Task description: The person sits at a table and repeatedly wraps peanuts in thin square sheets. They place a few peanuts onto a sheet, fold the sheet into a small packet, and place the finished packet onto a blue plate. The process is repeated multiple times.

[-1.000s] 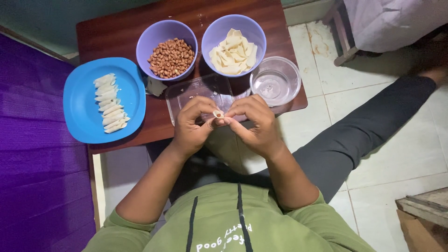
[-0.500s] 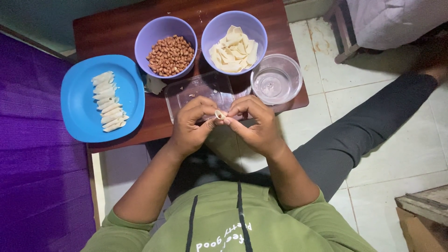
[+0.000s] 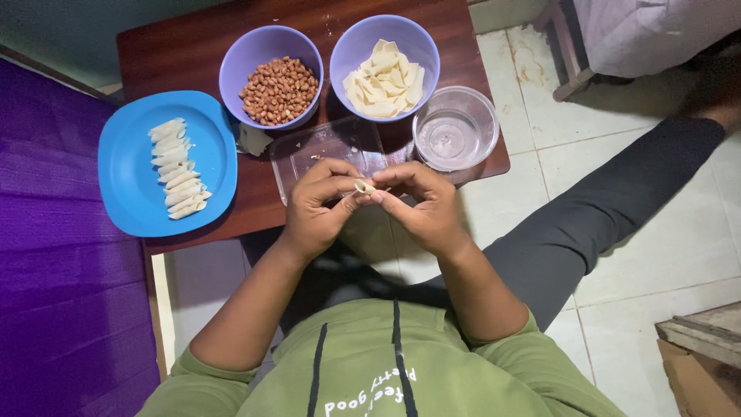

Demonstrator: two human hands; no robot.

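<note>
My left hand [image 3: 318, 205] and my right hand [image 3: 421, 205] meet over the near edge of a dark wooden table [image 3: 185, 54], pinching a small pale dough piece [image 3: 363, 186] between their fingertips. Under the hands lies a clear plastic tray [image 3: 328, 147]. Beyond it stand a purple bowl of peanuts [image 3: 272, 77] and a purple bowl of flat pale dough pieces [image 3: 384, 66]. A blue plate [image 3: 131, 177] at the left holds a row of several rolled dough pieces [image 3: 176, 170].
A clear round bowl of water [image 3: 455, 127] stands at the table's right edge. Purple fabric [image 3: 54, 270] lies along the left. My leg in dark trousers [image 3: 602, 224] stretches right over a tiled floor. A wooden edge [image 3: 702, 340] shows at the lower right.
Both hands have stayed together at the same spot, with small finger shifts around the dough piece. Nothing else has moved.
</note>
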